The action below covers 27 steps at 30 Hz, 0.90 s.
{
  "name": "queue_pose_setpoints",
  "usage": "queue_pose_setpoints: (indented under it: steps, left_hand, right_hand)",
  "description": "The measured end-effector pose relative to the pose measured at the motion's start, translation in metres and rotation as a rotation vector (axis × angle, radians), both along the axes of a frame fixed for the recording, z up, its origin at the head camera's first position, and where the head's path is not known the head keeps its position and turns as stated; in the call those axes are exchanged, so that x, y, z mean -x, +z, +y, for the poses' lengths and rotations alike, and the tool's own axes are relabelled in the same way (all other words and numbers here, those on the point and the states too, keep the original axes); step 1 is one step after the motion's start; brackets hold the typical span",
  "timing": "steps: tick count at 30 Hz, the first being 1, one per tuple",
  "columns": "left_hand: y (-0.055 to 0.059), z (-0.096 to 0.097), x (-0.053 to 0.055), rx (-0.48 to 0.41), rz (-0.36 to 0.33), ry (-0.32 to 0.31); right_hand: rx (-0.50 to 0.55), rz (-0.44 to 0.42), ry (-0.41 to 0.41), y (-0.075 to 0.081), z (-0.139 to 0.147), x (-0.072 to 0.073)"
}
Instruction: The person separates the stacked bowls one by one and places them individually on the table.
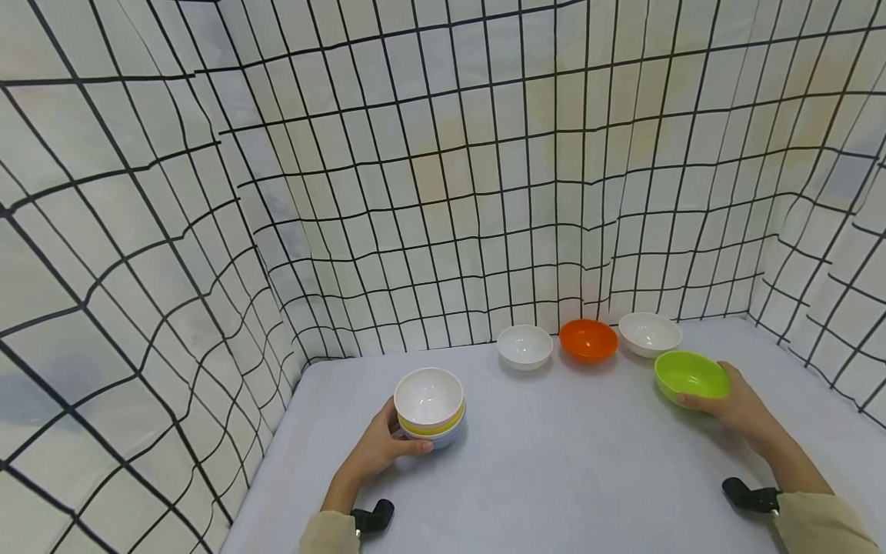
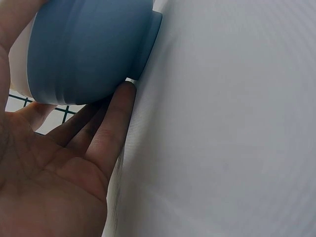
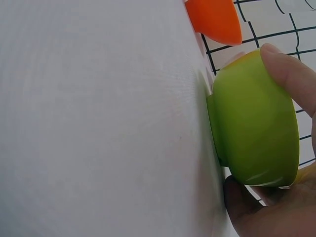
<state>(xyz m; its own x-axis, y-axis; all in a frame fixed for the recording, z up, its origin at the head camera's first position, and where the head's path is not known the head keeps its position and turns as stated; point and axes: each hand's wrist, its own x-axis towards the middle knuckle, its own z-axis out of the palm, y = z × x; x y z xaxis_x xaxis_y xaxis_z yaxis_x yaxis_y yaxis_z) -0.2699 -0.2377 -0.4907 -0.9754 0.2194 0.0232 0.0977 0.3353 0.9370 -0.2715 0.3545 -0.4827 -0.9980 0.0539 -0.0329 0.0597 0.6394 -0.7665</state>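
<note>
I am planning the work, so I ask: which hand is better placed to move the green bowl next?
Probably the right hand: it grips the green bowl, while the left hand holds the bowl stack.

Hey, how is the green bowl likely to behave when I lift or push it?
The green bowl is probably stiff: it looks evenly round in the right hand's grip. Its smooth, shiny surface might slip. Its foot, narrower than its body, could let it tip.
</note>
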Motion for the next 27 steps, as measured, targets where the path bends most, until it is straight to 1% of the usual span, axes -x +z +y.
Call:
queue_pose_setpoints:
  steps: [5, 11, 18, 27]
  left_hand:
    - [-0.0002, -0.0002, -0.0001, 0.002, 0.003, -0.006]
    - [-0.0012, -0.0005, 0.0002, 0.006, 0.006, 0.004]
    - [-0.0032, -0.0011, 0.0005, -0.002, -0.008, 0.015]
    - [-0.0026, -0.001, 0.0002, 0.001, 0.0, 0.011]
  right_hand:
    - [0.007, 0.002, 0.004, 0.001, -0.0002, -0.0001]
    - [0.013, -0.008, -0.006, -0.0007, -0.0009, 0.0015]
    - [0.019, -0.016, -0.018, -0.0012, -0.0029, 0.0025]
    - [0.008, -0.025, -0.021, -0.0006, -0.0033, 0.0026]
